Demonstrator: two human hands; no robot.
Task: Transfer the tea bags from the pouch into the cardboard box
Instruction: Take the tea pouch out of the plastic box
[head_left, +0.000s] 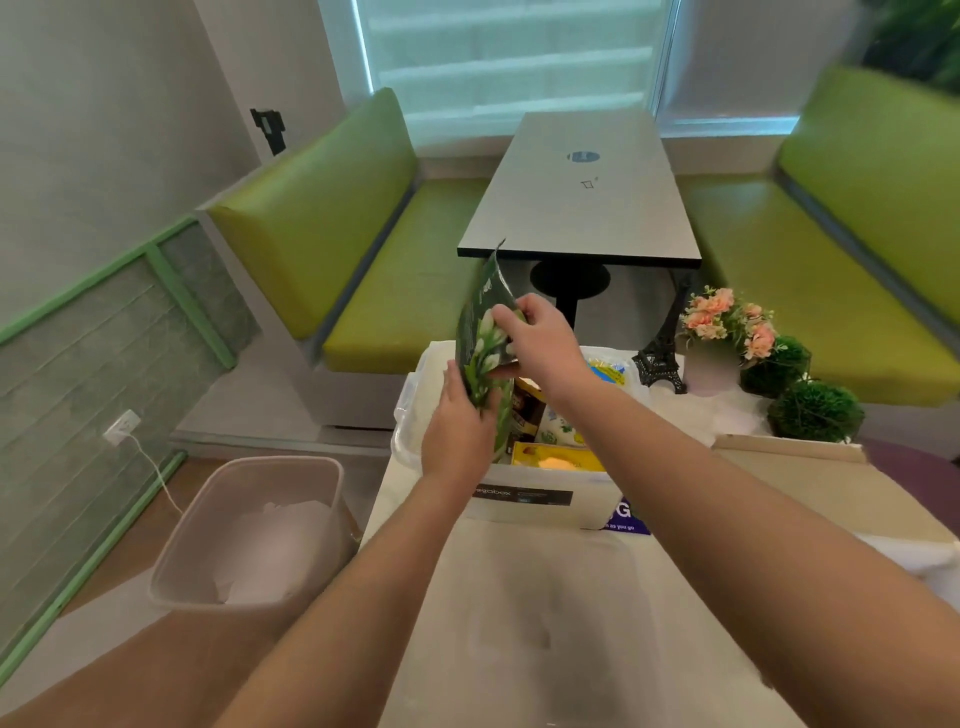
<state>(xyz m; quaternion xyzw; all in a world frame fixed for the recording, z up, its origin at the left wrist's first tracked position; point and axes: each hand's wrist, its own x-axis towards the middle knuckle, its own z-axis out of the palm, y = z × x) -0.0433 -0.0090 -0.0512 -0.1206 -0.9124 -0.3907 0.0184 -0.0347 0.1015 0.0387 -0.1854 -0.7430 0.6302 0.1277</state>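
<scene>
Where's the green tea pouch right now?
In the head view's centre, the green pouch is held upright by both hands, left hand low, right hand higher, above the clear plastic bin.

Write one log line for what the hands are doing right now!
left hand: holds pouch bottom | right hand: pinches its upper part | pouch: over plastic bin

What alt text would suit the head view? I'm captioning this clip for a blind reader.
Both hands hold a dark green pouch upright over an open plastic bin of packets: the left hand at its lower edge, the right hand near its top. A wastebasket stands to the left, green benches behind.
</scene>
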